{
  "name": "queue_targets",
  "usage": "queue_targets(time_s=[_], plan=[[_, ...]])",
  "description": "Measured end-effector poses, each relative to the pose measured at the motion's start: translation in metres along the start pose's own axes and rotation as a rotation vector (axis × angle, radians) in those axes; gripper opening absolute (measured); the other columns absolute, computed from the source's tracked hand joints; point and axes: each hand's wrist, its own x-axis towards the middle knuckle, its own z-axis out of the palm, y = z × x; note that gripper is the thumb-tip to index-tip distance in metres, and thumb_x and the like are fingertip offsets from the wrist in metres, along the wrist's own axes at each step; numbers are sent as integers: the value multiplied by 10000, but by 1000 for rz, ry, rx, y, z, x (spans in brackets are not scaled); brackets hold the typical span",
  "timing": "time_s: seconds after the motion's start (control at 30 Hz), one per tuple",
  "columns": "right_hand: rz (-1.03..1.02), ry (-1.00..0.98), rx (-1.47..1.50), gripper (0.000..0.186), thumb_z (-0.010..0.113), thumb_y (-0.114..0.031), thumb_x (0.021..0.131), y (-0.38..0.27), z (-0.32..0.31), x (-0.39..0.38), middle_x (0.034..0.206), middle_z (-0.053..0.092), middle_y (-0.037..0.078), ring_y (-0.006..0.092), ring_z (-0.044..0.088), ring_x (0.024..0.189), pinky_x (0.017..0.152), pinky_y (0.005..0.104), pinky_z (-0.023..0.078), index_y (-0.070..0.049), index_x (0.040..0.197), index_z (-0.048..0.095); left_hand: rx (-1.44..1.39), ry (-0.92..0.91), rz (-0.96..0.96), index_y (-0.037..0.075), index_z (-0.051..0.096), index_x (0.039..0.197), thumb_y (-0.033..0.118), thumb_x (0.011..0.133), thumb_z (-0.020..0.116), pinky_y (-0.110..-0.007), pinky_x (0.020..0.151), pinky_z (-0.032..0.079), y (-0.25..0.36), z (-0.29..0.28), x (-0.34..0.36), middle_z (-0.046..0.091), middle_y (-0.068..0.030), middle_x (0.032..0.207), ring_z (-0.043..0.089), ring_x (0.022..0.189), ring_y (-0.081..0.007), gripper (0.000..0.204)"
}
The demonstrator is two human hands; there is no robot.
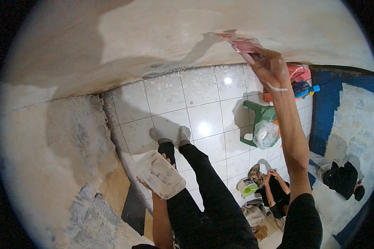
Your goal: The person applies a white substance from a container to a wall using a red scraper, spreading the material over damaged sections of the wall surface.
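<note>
My right hand (272, 68) reaches up at the far right and grips a reddish putty spreader (243, 42). The spreader's thin edge lies against the pale wall (153, 37), and whitish paste smears its face. A white streak of the same look marks my right wrist. Low on the left, my left hand (146, 185) supports a clear plastic tub (160, 174) from below and the side. Pale residue coats the tub's inside. Part of that hand's palm is hidden beneath the tub.
A green stool (257, 110) with a plastic bag (265, 135) stands on the tiled floor (201, 89), near a red-pink item (298, 74) and a blue tool (304, 89). A seated person (274, 189) is by a white bucket (247, 187); another person (340, 178) is farther right.
</note>
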Motion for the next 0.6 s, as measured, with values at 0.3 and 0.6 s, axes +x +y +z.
queue_targets(time_s=[0.3,0.6], plan=[[-85,-100,234,269,478,-101,911,39,-127,-60,1143,611,127,285,561,1113,977,436,466,26,1140,540,-126,-50,-33,130,195,1483,642,706,671,-551,1142,127,-2,-10,6,155,-158,1536,228,1387,-372,1045],[-84,216,210,244,564,-127,920,142,-143,-106,1099,606,18,154,586,968,828,374,496,-70,1156,541,42,-75,-105,137,340,1406,469,747,728,-590,1079,267,-30,52,9,330,-142,1430,371,1280,-372,834]])
